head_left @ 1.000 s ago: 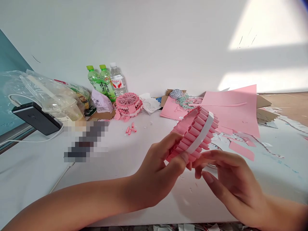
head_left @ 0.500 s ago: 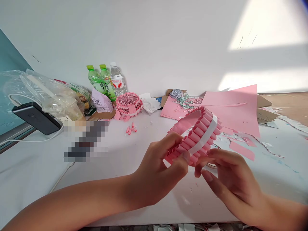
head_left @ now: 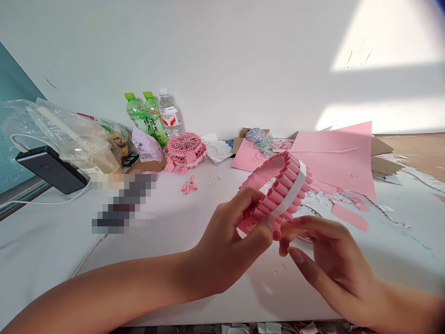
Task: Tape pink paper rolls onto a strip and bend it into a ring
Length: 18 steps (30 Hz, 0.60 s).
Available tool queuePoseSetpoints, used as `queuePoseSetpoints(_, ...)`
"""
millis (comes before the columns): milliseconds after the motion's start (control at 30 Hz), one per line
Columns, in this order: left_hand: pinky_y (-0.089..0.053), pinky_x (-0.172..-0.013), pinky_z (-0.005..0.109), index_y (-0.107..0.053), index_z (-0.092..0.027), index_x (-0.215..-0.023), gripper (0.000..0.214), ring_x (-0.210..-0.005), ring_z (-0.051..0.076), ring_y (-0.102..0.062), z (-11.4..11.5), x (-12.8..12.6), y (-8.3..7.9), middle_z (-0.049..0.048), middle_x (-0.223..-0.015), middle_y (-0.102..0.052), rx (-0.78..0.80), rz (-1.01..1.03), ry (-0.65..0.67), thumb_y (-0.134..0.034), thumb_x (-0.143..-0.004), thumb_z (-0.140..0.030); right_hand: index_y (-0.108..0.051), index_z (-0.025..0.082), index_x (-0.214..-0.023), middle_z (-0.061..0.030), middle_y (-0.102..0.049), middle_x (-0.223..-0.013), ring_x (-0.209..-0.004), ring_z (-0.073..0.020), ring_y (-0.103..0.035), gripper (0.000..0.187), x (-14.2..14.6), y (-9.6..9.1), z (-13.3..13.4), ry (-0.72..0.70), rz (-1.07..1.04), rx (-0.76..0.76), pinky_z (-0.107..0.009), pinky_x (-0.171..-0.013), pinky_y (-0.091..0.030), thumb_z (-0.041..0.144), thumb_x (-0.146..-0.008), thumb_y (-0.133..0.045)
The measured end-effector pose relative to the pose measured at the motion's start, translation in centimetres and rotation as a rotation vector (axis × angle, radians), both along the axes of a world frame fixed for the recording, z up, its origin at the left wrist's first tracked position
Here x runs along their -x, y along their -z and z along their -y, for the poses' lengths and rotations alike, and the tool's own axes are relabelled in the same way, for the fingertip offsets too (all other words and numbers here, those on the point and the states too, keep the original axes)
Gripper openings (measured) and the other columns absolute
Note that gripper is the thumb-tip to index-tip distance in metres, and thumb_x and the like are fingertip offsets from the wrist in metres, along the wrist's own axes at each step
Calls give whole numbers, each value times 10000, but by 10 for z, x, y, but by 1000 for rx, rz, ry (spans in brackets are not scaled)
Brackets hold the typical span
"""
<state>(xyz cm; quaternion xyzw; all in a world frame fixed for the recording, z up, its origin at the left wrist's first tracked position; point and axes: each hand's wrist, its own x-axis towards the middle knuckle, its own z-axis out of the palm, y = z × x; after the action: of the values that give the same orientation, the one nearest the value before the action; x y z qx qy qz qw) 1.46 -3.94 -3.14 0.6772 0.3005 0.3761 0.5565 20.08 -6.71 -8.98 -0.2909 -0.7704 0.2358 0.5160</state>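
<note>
**A:** Movement on the pink paper ring! Half a second ago it leaned out further right, and now it's swung back left.

**B:** It's turned as well. More of its inner face shows than a second ago.

**A:** The left hand has crept up a touch, with the thumb higher on the rolls.

**B:** The right hand has risen with it, fingertips closer under the white strip.

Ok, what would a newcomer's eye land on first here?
The pink paper ring of rolled tubes with a white band, mid-picture, gripped by the left hand while the right hand touches its lower end. Behind it, pink paper sheets lie on the table at right, and green bottles stand at back left.
</note>
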Motion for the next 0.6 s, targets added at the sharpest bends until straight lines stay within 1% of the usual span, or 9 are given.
queuePoseSetpoints(133,-341,-570,254,-466,-203,-739,145,-646,111,-427,2,-1,-2,-24,-681,-495,15,10,-46,-512,-870,-245,-444,304,-1239,-75,-645,-935,-766,-211,-625,437,0,-1,0,20,16,1,-376,-647,-555,71,-872,-491)
queuePoseSetpoints(233,-351,-576,260,-466,-201,-735,156,-655,117,-437,2,-1,-2,-17,-692,-498,27,42,-22,-511,-871,-264,-444,303,-1239,-74,-648,-914,-753,-213,-630,436,0,-1,0,24,19,-8,-380,-642,-558,77,-870,-498)
queuePoseSetpoints(367,-380,-607,264,-472,-198,-732,157,-656,116,-450,1,0,-2,-19,-676,-507,27,60,-2,-507,-876,-250,-438,296,-1252,-61,-632,-919,-762,-199,-624,475,1,-1,-1,6,6,-10,-359,-661,-555,41,-856,-496)
queuePoseSetpoints(433,-407,-641,261,-478,-203,-766,130,-667,114,-480,0,0,-1,-25,-675,-539,21,84,37,-495,-893,-228,-436,289,-1253,-55,-622,-936,-782,-189,-617,487,1,-1,-1,-15,-8,-2,-345,-679,-552,19,-851,-486)
queuePoseSetpoints(500,-439,-690,259,-481,-219,-851,64,-687,110,-519,0,0,-1,-29,-712,-581,25,123,79,-481,-914,-218,-432,285,-1253,-51,-618,-953,-795,-183,-608,494,2,-2,-2,-33,-16,-2,-338,-691,-550,6,-848,-479)
queuePoseSetpoints(533,-451,-712,260,-478,-229,-903,22,-697,109,-533,0,0,0,-31,-736,-593,35,139,88,-476,-922,-219,-429,285,-1254,-50,-617,-961,-801,-182,-605,497,2,-3,-2,-33,-17,-1,-339,-695,-550,3,-848,-475)
queuePoseSetpoints(600,-466,-742,263,-466,-245,-986,62,-733,113,-548,0,-1,0,-24,-800,-601,55,155,65,-480,-928,-228,-428,286,-1255,-51,-617,-975,-808,-180,-602,502,2,-3,-3,-27,-16,-1,-338,-699,-551,-3,-847,-472)
